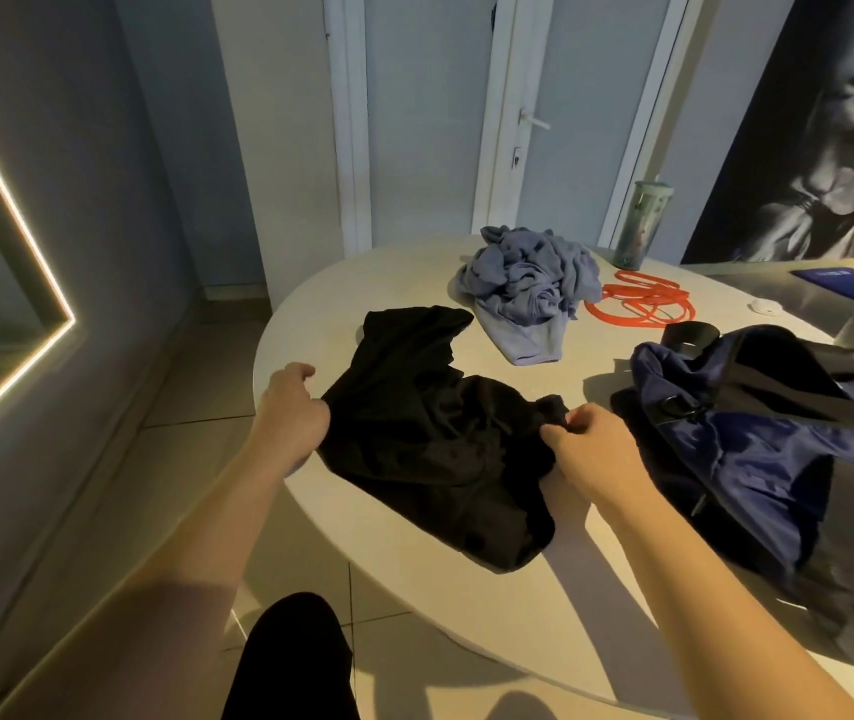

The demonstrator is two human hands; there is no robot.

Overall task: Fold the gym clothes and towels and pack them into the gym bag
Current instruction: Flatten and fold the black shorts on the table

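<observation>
We look down on a pale, rounded table (544,605) that fills most of the view. On its right side lies a navy gym bag (757,449) with black straps, slumped and unzipped as far as we can tell. At the centre, just left of the bag, a black garment (430,433) lies rumpled and partly spread, its near edge reaching the table's rim. Beyond it sits a crumpled blue-grey heap of cloth (528,288). Our left hand (294,413) grips the black garment's left edge, fingers curled around the fabric; our right hand (596,454) pinches its right edge between thumb and fingertips. Farther back – beside the heap – lies a coiled orange cord (643,304), then a green tumbler (640,226), standing upright.
</observation>
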